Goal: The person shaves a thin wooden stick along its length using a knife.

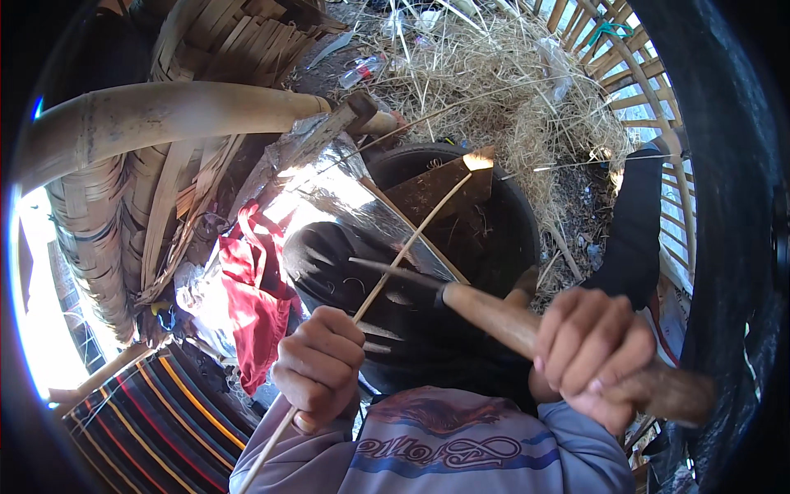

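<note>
A thin, pale stick (419,226), perhaps a bamboo strip, slants across my lap from lower left to upper right. My left hand (319,362) is closed round its lower part. On the right, my right hand (594,350) grips a knife (494,317) by its long, thick wooden handle. The handle's butt end extends past my hand to the right. Its narrow dark blade points left and crosses the stick above my left fist. Whether the edge bites into the stick I cannot tell.
Beyond my knees stands a dark round tub (527,222) with a brown board in it. Straw (494,99) and litter cover the ground behind. A thick bamboo pole (181,119) juts in at left, above a red cloth (257,305). Slatted bamboo (642,82) borders the far right.
</note>
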{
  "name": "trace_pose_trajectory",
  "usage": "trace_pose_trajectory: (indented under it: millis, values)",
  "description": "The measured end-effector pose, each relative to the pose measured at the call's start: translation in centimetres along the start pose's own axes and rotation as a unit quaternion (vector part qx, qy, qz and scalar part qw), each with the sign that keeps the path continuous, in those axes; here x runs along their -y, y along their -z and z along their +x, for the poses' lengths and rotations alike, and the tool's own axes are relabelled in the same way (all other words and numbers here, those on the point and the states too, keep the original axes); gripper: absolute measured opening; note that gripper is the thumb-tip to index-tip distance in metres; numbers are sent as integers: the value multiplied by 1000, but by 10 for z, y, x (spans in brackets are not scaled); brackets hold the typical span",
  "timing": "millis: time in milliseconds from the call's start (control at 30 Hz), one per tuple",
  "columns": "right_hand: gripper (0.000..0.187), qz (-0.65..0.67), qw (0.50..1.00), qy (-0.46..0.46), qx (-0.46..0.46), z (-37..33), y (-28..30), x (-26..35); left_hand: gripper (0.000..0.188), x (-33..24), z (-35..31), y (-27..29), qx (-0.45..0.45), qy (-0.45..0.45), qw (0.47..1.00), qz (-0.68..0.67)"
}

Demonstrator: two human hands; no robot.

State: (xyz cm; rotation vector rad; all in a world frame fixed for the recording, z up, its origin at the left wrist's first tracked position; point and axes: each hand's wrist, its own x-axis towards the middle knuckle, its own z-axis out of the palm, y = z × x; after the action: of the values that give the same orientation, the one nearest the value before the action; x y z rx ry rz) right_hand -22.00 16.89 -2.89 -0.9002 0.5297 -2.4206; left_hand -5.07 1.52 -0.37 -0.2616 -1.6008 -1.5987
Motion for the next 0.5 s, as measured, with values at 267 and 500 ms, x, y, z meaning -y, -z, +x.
trace_pose_trajectory:
  millis: [267, 500]
  values:
    - [30, -27, 999, -11, -42, -2, -22, 11, 50, -3, 5, 0, -7, 11, 1000, 17]
    - [33, 70, 996, 28, 55, -5, -29, 11, 46, -8, -2, -2, -60, 38, 997, 13]
